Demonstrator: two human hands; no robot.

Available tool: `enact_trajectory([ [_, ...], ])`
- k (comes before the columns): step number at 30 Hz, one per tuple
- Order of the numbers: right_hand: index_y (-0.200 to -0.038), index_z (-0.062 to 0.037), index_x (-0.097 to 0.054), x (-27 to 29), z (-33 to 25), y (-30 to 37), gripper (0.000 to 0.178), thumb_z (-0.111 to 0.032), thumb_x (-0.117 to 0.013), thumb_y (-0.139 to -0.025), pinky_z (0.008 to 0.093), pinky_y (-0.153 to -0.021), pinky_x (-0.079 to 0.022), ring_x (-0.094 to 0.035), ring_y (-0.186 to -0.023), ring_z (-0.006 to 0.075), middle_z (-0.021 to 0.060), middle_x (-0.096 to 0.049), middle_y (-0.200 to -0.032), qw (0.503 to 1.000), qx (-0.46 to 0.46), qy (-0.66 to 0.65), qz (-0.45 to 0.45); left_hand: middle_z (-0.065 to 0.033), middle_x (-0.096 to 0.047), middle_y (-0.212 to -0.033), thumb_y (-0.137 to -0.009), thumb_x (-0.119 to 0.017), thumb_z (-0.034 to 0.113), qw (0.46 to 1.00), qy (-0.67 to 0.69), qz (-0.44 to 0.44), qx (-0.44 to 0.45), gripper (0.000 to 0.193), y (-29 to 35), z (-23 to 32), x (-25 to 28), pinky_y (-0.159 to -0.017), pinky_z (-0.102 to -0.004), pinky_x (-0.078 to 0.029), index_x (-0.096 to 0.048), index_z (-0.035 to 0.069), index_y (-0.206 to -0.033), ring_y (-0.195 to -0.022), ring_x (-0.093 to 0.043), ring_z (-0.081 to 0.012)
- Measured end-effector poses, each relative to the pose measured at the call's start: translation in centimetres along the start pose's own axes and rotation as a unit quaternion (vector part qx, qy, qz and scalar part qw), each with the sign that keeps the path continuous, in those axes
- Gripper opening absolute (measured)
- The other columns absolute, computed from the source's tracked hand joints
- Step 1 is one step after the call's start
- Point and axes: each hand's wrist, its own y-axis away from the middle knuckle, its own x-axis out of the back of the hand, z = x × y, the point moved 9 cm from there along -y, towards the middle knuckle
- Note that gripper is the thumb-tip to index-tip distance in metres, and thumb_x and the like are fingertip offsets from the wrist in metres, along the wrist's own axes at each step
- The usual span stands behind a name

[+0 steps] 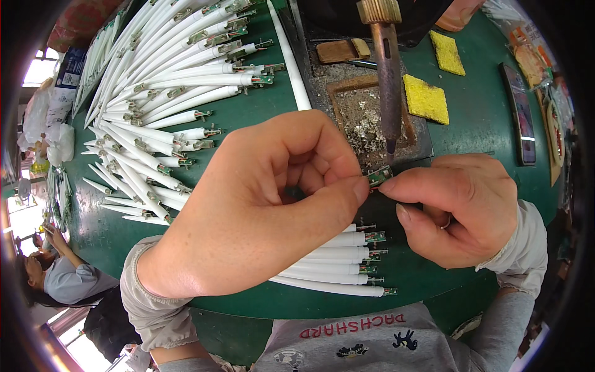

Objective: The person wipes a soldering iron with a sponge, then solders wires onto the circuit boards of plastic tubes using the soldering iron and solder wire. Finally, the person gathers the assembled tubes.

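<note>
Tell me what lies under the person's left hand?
White plastic tubes with small green circuit boards lie on the green table. The left hand hides their far ends.

Person wearing beige-grey ribbed-cuff sleeves, left hand [260, 204] bare, right hand [462, 208] wearing a ring [445, 223], grey sweatshirt [365, 341] showing red lettering and small cartoon prints
</note>
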Motion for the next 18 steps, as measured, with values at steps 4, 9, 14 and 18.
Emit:
enact_trajectory([
  [4,-0.095,0.0040,-0.060,0.4,0.1,0.2,0.029,0.002,-0.065,-0.066,0.0238,-0.037,-0.037,-0.048,-0.039,0.0117,0.0028,-0.056,-0.059,1.000,0.004,-0.011,0.009,-0.0009,-0.054,-0.067,-0.081,-0.060,0.003,1.000,0.003,0.008,0.001,0.011,0.0,0.1,0.1,-0.044,-0.0168,-0.031,-0.052,0.000,-0.087,-0.051,-0.044,-0.0029],
  [9,-0.092,0.0030,-0.047,-0.3,3.0,1.6,0.025,-0.021,-0.053,-0.088,0.0200,-0.040,-0.031,-0.042,-0.042,0.0051,0.0020,-0.049,-0.061,0.936,-0.254,-0.242,-0.004,-0.0019,-0.054,-0.069,-0.081,-0.060,0.003,0.999,-0.007,0.022,-0.026,0.010,-0.2,0.5,0.1,-0.043,-0.0172,-0.032,-0.052,0.000,-0.086,-0.051,-0.045,-0.0032],
  [14,-0.090,0.0018,-0.044,-0.9,3.3,0.9,0.018,-0.016,-0.047,-0.091,0.0188,-0.043,-0.031,-0.041,-0.046,0.0035,0.0033,-0.047,-0.067,0.945,-0.233,-0.224,-0.040,-0.0027,-0.054,-0.070,-0.081,-0.061,0.003,0.999,-0.009,0.023,-0.032,0.011,-0.2,0.7,0.4,-0.042,-0.0171,-0.032,-0.052,-0.001,-0.086,-0.051,-0.045,-0.0039],
  [18,-0.089,0.0025,-0.047,-1.5,3.7,1.2,0.016,-0.014,-0.049,-0.091,0.0182,-0.044,-0.033,-0.043,-0.048,0.0036,0.0030,-0.048,-0.071,0.914,-0.299,-0.267,-0.063,-0.0031,-0.055,-0.071,-0.081,-0.061,0.003,0.999,0.009,0.022,-0.036,0.011,-0.2,0.8,0.3,-0.042,-0.0167,-0.032,-0.052,0.000,-0.087,-0.051,-0.046,-0.0041],
])
